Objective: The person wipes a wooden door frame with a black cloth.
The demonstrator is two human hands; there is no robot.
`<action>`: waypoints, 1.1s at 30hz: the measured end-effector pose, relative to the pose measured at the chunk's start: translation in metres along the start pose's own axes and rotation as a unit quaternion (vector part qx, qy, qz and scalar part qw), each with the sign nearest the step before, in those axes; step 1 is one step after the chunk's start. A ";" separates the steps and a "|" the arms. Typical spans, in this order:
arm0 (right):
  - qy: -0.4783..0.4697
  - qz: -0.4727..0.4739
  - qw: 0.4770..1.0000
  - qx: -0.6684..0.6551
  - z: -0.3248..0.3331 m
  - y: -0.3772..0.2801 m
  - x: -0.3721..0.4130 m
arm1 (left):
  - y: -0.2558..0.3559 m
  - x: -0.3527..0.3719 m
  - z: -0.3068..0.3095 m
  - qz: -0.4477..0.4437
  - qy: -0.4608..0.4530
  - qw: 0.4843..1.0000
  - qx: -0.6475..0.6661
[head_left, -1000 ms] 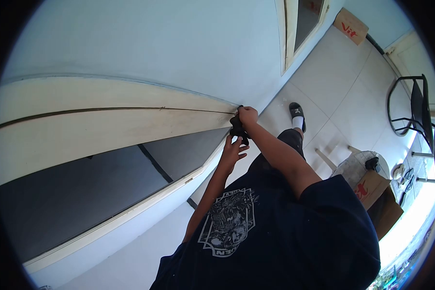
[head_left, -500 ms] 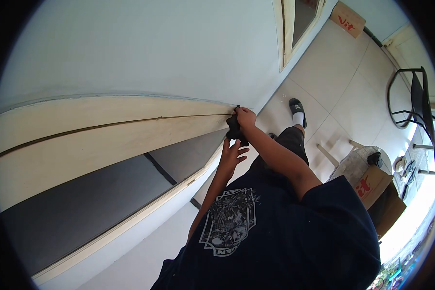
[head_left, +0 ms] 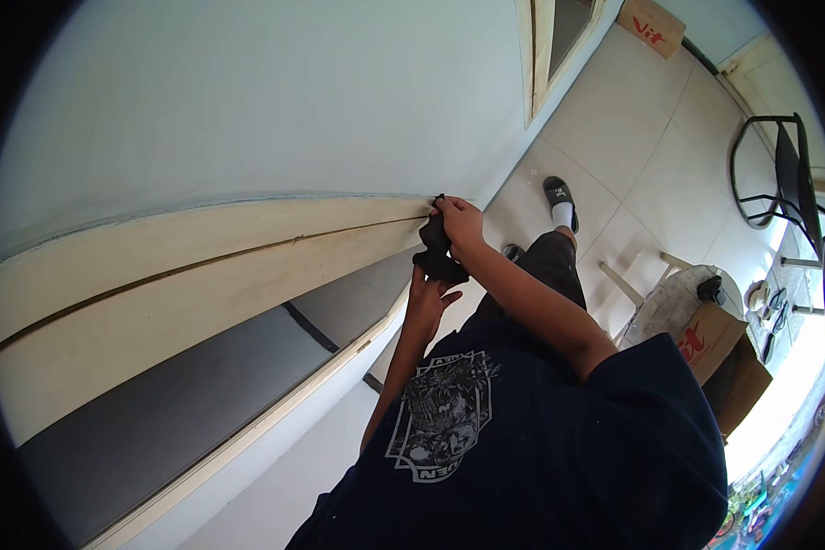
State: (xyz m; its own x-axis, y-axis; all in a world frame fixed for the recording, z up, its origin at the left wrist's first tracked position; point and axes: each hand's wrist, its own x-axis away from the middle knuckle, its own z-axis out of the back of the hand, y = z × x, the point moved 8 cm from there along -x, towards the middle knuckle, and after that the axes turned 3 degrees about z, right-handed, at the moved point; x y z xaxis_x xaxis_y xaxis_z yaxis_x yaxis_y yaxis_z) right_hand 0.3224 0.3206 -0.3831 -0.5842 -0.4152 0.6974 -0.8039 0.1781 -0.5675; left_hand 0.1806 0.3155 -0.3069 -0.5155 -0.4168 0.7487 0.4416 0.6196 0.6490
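**Inspector:** State of the hands?

**Assistant:** The right hand point(head_left: 458, 225) is closed round the upper part of a black tool point(head_left: 435, 249). The left hand point(head_left: 428, 298) is directly below, at the tool's 6 o'clock, with its fingers point(head_left: 449, 295) up against the tool's lower end. It touches, but whether it actually grips cannot be told from this angle. The two hands are close together, with only the tool between them.

**Inspector:** Position of the tool?

**Assistant:** Just above picture centre, towards 12 o'clock. Its tip is pressed to the end of the pale wooden frame point(head_left: 202, 302), where a thin dark groove point(head_left: 247, 254) runs out. From the tool, the frame stretches away towards 8 o'clock.

**Inspector:** Adjoining surfaces?

**Assistant:** A dark pane point(head_left: 174, 403) sits in the frame on its 6 o'clock side. A pale wall point(head_left: 293, 101) lies along its 12 o'clock side.

**Inspector:** Surroundings?

**Assistant:** The tiled floor point(head_left: 651, 156) fills the 2 o'clock sector. A sandalled foot point(head_left: 559, 194) stands on it, near the right hand at its 2 o'clock. A cardboard box point(head_left: 649, 27) with red lettering lies well apart at 1 o'clock, against the wall's foot. A black chair point(head_left: 779, 165) stands at the 3 o'clock edge.
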 end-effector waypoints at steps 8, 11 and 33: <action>0.003 -0.051 0.997 -0.050 0.001 0.002 0.001 | 0.004 -0.002 0.000 0.004 -0.016 1.000 0.005; -0.003 -0.040 0.998 -0.051 -0.005 -0.001 0.006 | 0.010 0.003 0.002 -0.008 0.001 1.000 0.022; -0.024 -0.076 0.994 -0.080 -0.011 0.011 0.009 | 0.012 -0.001 0.009 -0.058 -0.033 0.996 0.052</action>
State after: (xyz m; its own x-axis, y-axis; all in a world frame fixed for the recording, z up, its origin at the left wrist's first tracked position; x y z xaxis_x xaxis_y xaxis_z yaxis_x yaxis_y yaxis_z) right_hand 0.3068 0.3290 -0.3784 -0.4510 -0.4904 0.7458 -0.8925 0.2469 -0.3774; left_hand 0.1796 0.3297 -0.3008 -0.6068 -0.4480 0.6566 0.2992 0.6365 0.7109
